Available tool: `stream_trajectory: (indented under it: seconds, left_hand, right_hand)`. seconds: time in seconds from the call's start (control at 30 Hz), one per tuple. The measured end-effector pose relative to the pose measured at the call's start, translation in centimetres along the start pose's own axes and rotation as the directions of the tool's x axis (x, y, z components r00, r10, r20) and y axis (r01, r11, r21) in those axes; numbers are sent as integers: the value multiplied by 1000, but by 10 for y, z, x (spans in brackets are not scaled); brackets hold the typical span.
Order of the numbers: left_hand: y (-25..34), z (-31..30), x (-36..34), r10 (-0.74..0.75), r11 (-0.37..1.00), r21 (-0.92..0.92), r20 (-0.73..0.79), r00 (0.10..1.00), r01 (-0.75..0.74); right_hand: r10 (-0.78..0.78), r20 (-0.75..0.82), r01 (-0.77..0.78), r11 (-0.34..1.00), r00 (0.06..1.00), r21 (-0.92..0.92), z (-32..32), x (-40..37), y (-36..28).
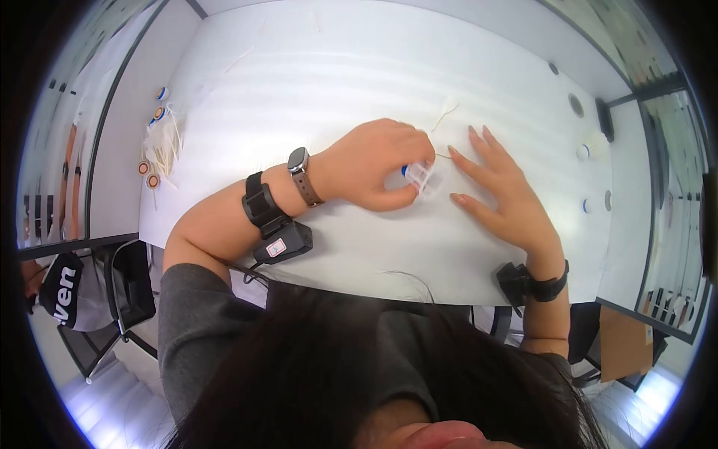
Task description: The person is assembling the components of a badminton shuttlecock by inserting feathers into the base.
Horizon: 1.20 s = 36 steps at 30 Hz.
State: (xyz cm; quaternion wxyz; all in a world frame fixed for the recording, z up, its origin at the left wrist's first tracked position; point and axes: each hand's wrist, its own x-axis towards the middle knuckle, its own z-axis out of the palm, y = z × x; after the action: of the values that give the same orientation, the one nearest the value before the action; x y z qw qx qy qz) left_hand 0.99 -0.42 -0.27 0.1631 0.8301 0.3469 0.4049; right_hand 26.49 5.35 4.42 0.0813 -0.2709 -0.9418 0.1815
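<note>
Head view: two hands (378, 166) (505, 196), one spool (420, 176)

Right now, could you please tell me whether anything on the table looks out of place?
Nothing looks damaged or spilled. The white strips lie in a loose tangle at the left edge of the table, and one stray strip lies alone just beyond the left hand, which pinches a small clear piece.

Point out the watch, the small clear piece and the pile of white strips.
watch (298, 160), head view, on its dark face.
small clear piece (425, 178), head view, on its see-through body.
pile of white strips (161, 142), head view, on the pile's middle.
</note>
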Motion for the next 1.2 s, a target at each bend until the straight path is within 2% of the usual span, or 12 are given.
stream_trajectory:
  seconds: [0.07, 0.17, 0.2, 0.3, 0.43, 0.53, 0.7, 0.8, 0.9, 1.03, 1.2]
  left_hand:
    - [-2, -2, 0, -78, 996, 47, -27, 997, 80]
    - [-4, -1, 1, -130, 981, 124, -151, 980, 149]
    - [-7, -2, 0, -181, 971, 135, -117, 977, 196]
    - [-12, -2, -1, -210, 954, 184, -145, 967, 235]
    - [-5, -5, 0, -270, 942, 191, -56, 961, 275]
    - [-3, -6, 1, -269, 951, 163, 24, 963, 262]
    - [-9, 2, -4, -243, 964, 129, 55, 969, 234]
    - [-6, -1, -1, -342, 939, 83, 141, 929, 333]
    - [-4, -2, 1, -357, 934, 69, 182, 916, 351]
    - [-6, -1, -1, -335, 942, 72, 171, 926, 328]
    - [-6, -1, -1, -344, 939, 66, 181, 921, 338]
  right_hand:
    - [-6, -36, 6, 1000, 999, 5, 5, 2, -3]
    - [-28, -72, 33, 997, 997, 77, 12, 5, 1]
    - [-34, -76, 41, 995, 997, 96, 14, 6, 3]
    - [-51, -88, 59, 994, 995, 90, 17, 3, 6]
    - [-32, -183, 53, 993, 983, 110, 20, 1, 6]
    - [-58, -255, 67, 997, 965, 28, 17, 1, 6]
    - [-54, -256, 59, 998, 965, 12, 20, 1, 6]
    - [-83, -266, 86, 996, 960, 1, 23, 1, 8]
    - [-82, -287, 89, 996, 954, 12, 26, 1, 10]
    - [-5, -286, 37, 994, 958, 106, 28, 3, 7]
    - [-41, -228, 55, 997, 973, 55, 25, 5, 4]
